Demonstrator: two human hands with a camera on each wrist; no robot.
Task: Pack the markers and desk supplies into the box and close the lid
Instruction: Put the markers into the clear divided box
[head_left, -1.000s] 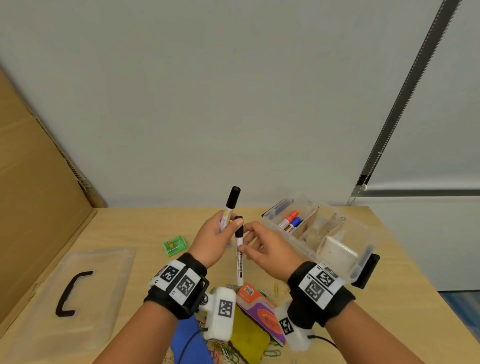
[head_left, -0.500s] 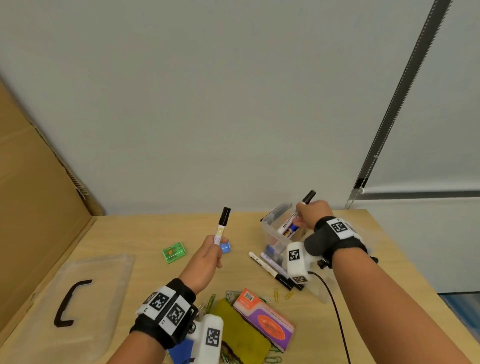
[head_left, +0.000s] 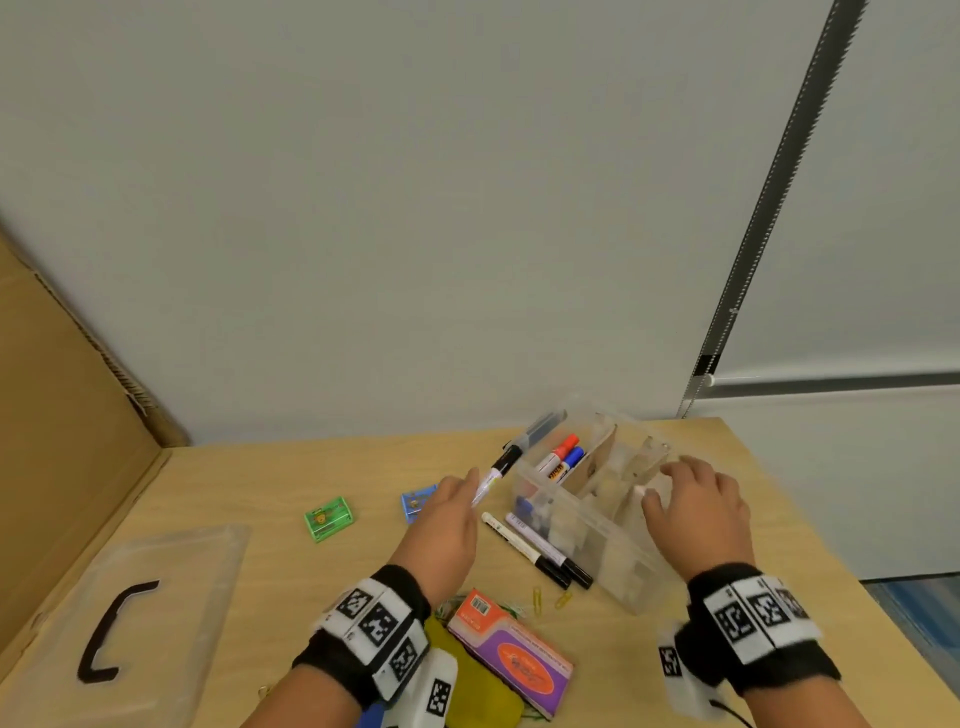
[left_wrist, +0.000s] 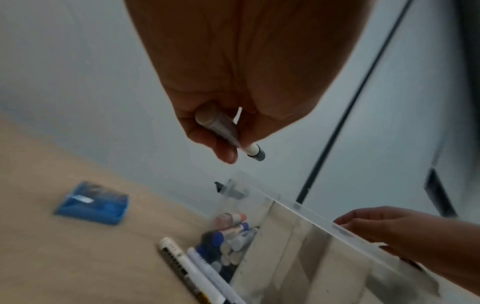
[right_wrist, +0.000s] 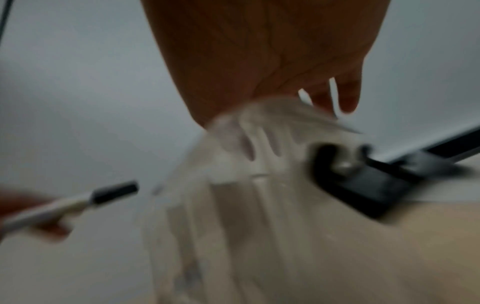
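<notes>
My left hand (head_left: 475, 486) pinches a white marker with a black cap (head_left: 500, 467), tilted with the cap toward the left end of the clear plastic box (head_left: 618, 556). From the left wrist the same marker (left_wrist: 252, 149) hangs above the box rim (left_wrist: 285, 205). Red- and blue-capped markers (head_left: 563, 453) stand in the box's left compartment. My right hand (head_left: 660, 486) lies with spread fingers over the box's right part and holds nothing. Two more markers (head_left: 535, 551) lie on the table against the box. The clear lid (head_left: 171, 587) with its black handle lies at the left.
A green sharpener (head_left: 330, 518) and a blue one (head_left: 415, 503) sit on the wooden table (head_left: 260, 483). An orange and purple carton (head_left: 511, 654), a yellow cloth (head_left: 478, 686) and paper clips (head_left: 540, 597) lie near my wrists. Cardboard (head_left: 62, 415) lines the left side.
My right hand left its marker in the box and drew back over the box's right part. My left hand moved right and tipped its marker toward the box.
</notes>
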